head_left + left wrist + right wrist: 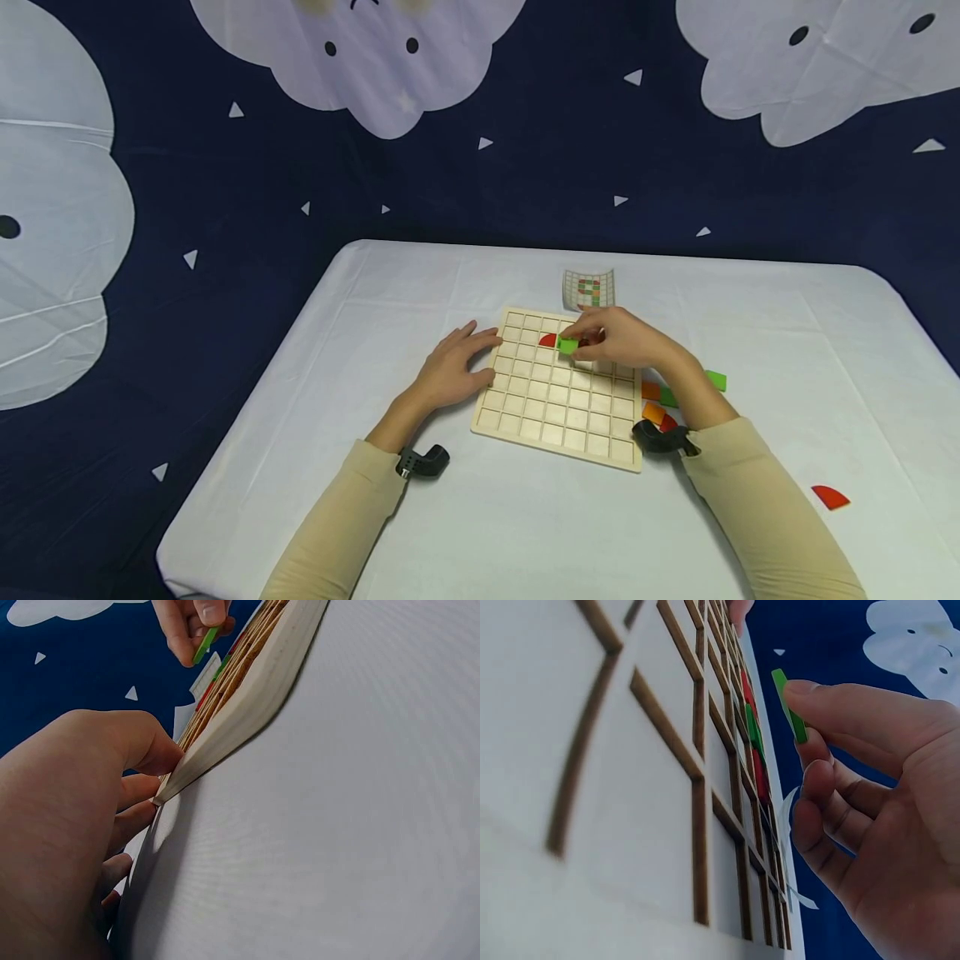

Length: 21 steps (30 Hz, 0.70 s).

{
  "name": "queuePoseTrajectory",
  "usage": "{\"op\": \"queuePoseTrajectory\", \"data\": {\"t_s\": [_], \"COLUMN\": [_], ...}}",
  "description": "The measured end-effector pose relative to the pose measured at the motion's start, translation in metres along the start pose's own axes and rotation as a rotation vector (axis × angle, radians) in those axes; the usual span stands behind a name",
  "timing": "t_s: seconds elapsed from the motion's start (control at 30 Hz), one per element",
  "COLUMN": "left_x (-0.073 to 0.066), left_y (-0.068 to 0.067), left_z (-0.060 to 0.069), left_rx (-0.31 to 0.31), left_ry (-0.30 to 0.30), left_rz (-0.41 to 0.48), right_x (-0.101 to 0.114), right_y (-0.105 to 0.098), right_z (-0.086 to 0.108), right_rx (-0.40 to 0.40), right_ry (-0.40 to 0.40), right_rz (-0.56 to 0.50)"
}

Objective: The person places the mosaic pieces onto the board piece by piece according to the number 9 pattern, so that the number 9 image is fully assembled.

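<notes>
1. Green tile (567, 345) is just right of and below the middle of the head view, pinched between the thumb and fingertips of the right hand (622, 336).
2. At the upper right of the right wrist view the tile shows edge-on, held apart from the board's surface, the other fingers curled beneath.
3. Left hand (452, 367) grasps nothing: its fingers are spread, their tips and the thumb touching the left edge of the gridded board (555, 392).
4. That pale board lies flat at centre right of the head view, slightly turned, its lower edge sloping down to the right.
5. On the board, just left of the tile, lies a red quarter piece (548, 340); the right wrist view also shows a green piece (752, 727) and a second red piece (760, 780) on the grid.
6. Beside the board's right edge are a brownish-orange piece (650, 391), a dark green piece (668, 397), a bright orange piece (654, 413) and a red piece (668, 423) partly hidden by the wrist camera (658, 437).
7. Farther right, a light green piece (716, 381) shows beyond the right forearm; a red fan-shaped piece (831, 497) lies well apart at lower right.
8. Just above the board is a printed card (588, 288), on the white-covered table (420, 292).
</notes>
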<state>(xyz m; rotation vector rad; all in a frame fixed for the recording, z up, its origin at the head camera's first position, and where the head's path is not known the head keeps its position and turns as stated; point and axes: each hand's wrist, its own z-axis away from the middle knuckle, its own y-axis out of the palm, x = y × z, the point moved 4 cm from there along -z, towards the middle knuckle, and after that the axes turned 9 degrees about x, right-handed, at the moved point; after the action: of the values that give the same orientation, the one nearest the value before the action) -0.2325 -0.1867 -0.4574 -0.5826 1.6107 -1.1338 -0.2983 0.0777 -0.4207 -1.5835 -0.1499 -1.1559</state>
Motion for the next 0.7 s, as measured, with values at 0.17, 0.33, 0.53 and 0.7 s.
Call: {"op": "queuePoseTrajectory", "data": {"t_s": [0.17,0.33,0.53,0.7], "left_x": [-0.001,0.000,0.000,-0.001], "left_y": [-0.001,-0.001,-0.001,-0.001], "left_z": [0.000,0.001,0.001,0.001], "left_rx": [0.002,0.000,0.003,0.004], "left_ry": [0.003,0.006,0.005,0.002], "left_rz": [0.010,0.010,0.016,0.017], "right_x": [0.002,0.003,0.004,0.006], "right_y": [0.000,0.000,0.001,0.003], "right_z": [-0.002,-0.005,-0.009,-0.013], "right_rx": [-0.002,-0.003,-0.008,0.000], "right_ry": [-0.015,-0.015,-0.020,-0.014], "right_rz": [0.008,0.010,0.020,0.029]}}
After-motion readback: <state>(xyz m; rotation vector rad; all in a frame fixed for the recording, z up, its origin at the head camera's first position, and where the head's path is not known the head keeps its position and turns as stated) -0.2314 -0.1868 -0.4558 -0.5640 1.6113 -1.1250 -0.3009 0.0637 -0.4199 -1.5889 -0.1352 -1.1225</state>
